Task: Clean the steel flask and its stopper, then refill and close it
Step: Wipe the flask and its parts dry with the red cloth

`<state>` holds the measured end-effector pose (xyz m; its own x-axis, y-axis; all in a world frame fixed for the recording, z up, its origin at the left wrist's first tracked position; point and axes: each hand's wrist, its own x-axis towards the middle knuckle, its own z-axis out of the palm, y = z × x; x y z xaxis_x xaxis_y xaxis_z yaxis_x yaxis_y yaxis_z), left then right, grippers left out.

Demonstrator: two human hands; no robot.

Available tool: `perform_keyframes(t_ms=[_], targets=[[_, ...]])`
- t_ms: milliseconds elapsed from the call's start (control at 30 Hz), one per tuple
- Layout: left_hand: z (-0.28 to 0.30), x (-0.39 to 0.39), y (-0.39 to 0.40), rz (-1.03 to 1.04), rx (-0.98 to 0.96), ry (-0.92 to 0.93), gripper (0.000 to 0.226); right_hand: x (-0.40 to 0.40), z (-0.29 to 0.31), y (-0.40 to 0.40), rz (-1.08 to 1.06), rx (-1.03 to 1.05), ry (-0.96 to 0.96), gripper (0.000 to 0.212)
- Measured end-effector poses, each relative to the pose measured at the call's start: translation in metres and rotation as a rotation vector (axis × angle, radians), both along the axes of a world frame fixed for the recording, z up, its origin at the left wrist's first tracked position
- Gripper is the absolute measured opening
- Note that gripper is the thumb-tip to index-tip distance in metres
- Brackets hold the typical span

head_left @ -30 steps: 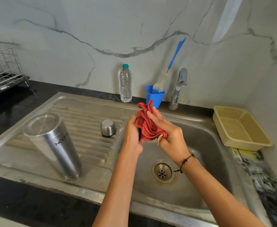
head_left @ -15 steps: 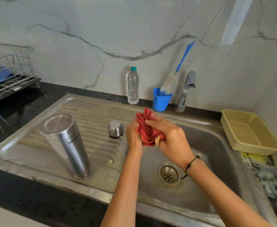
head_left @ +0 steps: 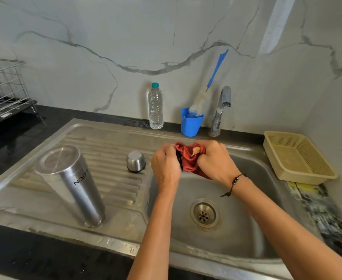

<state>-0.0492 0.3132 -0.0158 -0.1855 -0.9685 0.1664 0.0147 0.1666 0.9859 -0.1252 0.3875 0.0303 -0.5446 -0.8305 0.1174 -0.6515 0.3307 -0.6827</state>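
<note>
While both hands worked over the sink basin, the left hand was curled round a small dark part, probably the stopper, though it was almost wholly hidden. The right hand gripped a bunched red cloth pressed against it. The steel flask stood upside down on the ribbed draining surface, well apart from the hands, with its steel cap just beside the basin edge. I judged the flask rigid and fairly light when empty, but smooth-walled and likely slippery if wet, so a full wrap around mid-body would serve best. The stopper, small and hard, needed a firm pinch. A water bottle stood at the wall for refilling.
</note>
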Motion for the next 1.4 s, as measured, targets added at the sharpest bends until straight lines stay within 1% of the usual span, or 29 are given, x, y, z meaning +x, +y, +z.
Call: perform_keyframes(t_ms=[67,133,200,267,300,333,400,433,467,500,533,567,633,733,767,833,867,933,1000,1100,1133,1167,1233,1267,1300,1333,1400], targets=[[0.0,-0.002,0.005,-0.021,0.008,0.089,0.026,-0.007,0.007,0.003,-0.048,0.029,-0.205,0.016],[0.003,-0.006,0.006,-0.068,0.085,0.16,0.027,-0.016,0.014,0.008,-0.095,-0.026,-0.422,0.029],[0.007,-0.009,0.002,-0.136,0.19,0.177,0.028,-0.021,0.017,0.014,-0.151,-0.19,-0.55,0.041],[0.008,-0.009,-0.002,-0.203,0.278,0.226,0.031,-0.024,0.018,0.015,-0.189,-0.376,-0.592,0.049],[0.008,-0.009,-0.003,-0.225,0.314,0.241,0.032,-0.023,0.018,0.017,-0.174,-0.438,-0.569,0.052],[0.007,-0.009,-0.003,-0.236,0.345,0.244,0.031,-0.021,0.017,0.017,-0.139,-0.458,-0.489,0.052],[0.005,-0.011,-0.003,-0.249,0.427,0.26,0.021,-0.014,0.013,0.02,-0.022,-0.377,-0.18,0.046],[0.004,-0.012,-0.002,-0.239,0.472,0.279,0.021,-0.008,0.009,0.022,0.053,-0.316,-0.002,0.042],[0.004,-0.013,-0.002,-0.211,0.498,0.311,0.022,0.0,0.004,0.023,0.122,-0.256,0.168,0.041],[0.002,-0.015,-0.003,-0.152,0.509,0.339,0.017,0.007,-0.001,0.024,0.168,-0.196,0.301,0.044],[0.0,-0.015,-0.004,-0.091,0.497,0.355,0.022,0.015,-0.003,0.024,0.184,-0.145,0.368,0.046],[-0.004,-0.015,-0.006,-0.044,0.478,0.349,0.033,0.018,-0.002,0.022,0.163,-0.11,0.364,0.044],[-0.008,-0.013,-0.008,-0.013,0.471,0.384,0.043,0.018,0.002,0.017,0.11,-0.055,0.292,0.042],[-0.005,-0.014,-0.006,-0.008,0.448,0.445,0.037,0.013,0.01,0.01,0.045,-0.032,0.096,0.038],[-0.006,-0.014,-0.006,0.002,0.45,0.456,0.038,0.01,0.011,0.007,0.032,-0.03,0.034,0.035],[-0.006,-0.016,-0.005,0.007,0.452,0.501,0.04,0.007,0.013,0.002,0.017,0.01,-0.057,0.032],[-0.007,-0.017,-0.005,-0.002,0.435,0.515,0.035,0.005,0.015,0.001,0.01,0.026,-0.107,0.031],[-0.009,-0.017,-0.005,-0.009,0.358,0.508,0.028,0.002,0.019,0.001,-0.016,0.023,-0.239,0.031],[-0.008,-0.017,-0.003,-0.005,0.259,0.482,0.028,-0.003,0.021,0.002,-0.071,0.023,-0.36,0.03],[-0.01,-0.018,0.004,-0.025,0.175,0.499,0.028,-0.009,0.018,0.006,-0.11,0.07,-0.455,0.028],[-0.013,-0.019,0.005,-0.036,0.161,0.486,0.025,-0.011,0.018,0.008,-0.113,0.089,-0.471,0.027],[-0.018,-0.019,0.004,-0.055,0.15,0.43,0.02,-0.013,0.016,0.008,-0.125,0.099,-0.482,0.026],[-0.026,-0.019,-0.002,-0.129,0.157,0.198,0.014,-0.019,0.013,0.009,-0.165,0.06,-0.471,0.024],[-0.025,-0.019,-0.005,-0.189,0.173,0.069,0.018,-0.022,0.011,0.009,-0.175,0.011,-0.454,0.026],[-0.024,-0.018,-0.009,-0.254,0.199,-0.019,0.024,-0.023,0.011,0.009,-0.178,-0.046,-0.433,0.032],[-0.02,-0.017,-0.011,-0.306,0.238,-0.037,0.029,-0.023,0.012,0.01,-0.169,-0.097,-0.409,0.042],[-0.012,-0.015,-0.013,-0.352,0.344,0.052,0.029,-0.023,0.015,0.011,-0.121,-0.179,-0.385,0.052]])
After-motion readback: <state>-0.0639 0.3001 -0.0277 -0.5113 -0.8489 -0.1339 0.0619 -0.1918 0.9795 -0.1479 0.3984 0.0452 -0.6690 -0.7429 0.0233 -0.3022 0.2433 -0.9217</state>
